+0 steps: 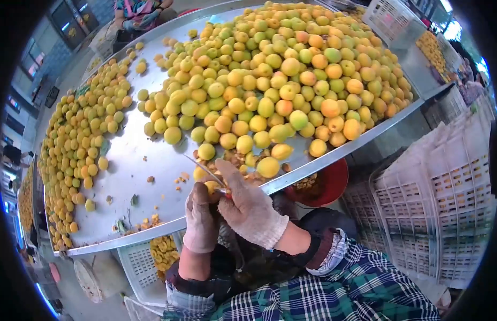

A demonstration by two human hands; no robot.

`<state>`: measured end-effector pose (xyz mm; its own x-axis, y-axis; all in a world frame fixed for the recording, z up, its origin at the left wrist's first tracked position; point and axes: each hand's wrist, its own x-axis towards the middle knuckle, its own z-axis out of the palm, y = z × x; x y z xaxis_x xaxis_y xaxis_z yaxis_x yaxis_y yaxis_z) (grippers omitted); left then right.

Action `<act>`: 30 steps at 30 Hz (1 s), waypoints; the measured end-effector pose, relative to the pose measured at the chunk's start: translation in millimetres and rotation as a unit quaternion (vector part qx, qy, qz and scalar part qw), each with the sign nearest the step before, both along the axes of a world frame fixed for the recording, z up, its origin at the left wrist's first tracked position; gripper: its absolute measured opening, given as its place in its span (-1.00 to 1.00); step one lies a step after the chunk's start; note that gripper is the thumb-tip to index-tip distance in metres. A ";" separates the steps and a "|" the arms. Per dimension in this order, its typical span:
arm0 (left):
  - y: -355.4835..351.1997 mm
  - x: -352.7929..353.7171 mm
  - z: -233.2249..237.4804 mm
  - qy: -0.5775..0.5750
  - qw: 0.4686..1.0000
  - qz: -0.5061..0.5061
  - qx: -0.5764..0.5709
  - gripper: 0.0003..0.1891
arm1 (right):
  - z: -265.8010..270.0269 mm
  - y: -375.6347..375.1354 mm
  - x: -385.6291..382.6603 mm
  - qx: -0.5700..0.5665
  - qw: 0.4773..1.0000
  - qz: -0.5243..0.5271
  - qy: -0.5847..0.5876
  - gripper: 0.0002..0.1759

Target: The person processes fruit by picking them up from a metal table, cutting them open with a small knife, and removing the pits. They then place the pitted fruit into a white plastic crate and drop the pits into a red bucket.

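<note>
Both my hands wear stained white gloves and meet at the near edge of the metal table [152,176]. My left hand [199,222] is closed around an apricot [212,188]. In my right hand [251,211] is a knife, its thin blade [203,167] pointing up and left across the fruit. My right fingers hide most of its handle. Just beyond the hands lie loose apricots [268,167] and brownish fruit scraps [235,159]. A large heap of yellow-orange apricots [275,80] rises behind them.
More apricots [82,144] cover the table's left side. Below its edge are a red bucket [334,182] with pieces inside and a white crate [138,270] with fruit halves. Stacked white crates [409,214] stand at right. Across the table sits another person [141,13].
</note>
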<state>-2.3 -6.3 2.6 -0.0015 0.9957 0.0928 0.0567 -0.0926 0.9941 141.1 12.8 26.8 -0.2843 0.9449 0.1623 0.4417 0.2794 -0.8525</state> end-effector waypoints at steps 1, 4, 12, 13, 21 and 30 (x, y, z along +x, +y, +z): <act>-0.2 2.3 -0.2 -0.019 1.000 0.020 -0.007 -0.50 | 1.2 -0.2 -5.2 -0.005 1.000 -0.004 0.010 -0.27; 1.0 -7.4 3.8 -0.049 0.995 0.053 -0.067 -0.40 | -3.4 -0.2 -17.1 0.011 1.000 0.003 0.027 -0.27; -5.9 -6.1 3.8 0.017 0.989 0.149 -0.010 -0.44 | -20.5 -15.4 -32.8 0.051 0.998 -0.017 0.025 -0.27; -7.6 -7.5 0.0 0.017 0.989 0.148 -0.022 -0.46 | -19.0 -16.4 -33.0 0.030 0.999 -0.019 0.024 -0.29; 0.9 -2.7 -2.0 0.108 0.982 0.151 0.029 -0.51 | -34.5 -15.6 -34.6 0.003 0.991 -0.009 0.136 -0.40; 6.5 -2.7 -3.3 0.051 0.981 0.184 0.025 -0.48 | 20.2 -4.4 -0.4 -0.428 0.834 0.135 0.322 -0.31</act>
<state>-5.0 0.2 -0.7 -0.3490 0.9234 0.1596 0.1938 -0.0956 0.9764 140.7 8.3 47.0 -0.6190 0.7092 -0.3374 -0.1659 -0.5380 -0.8265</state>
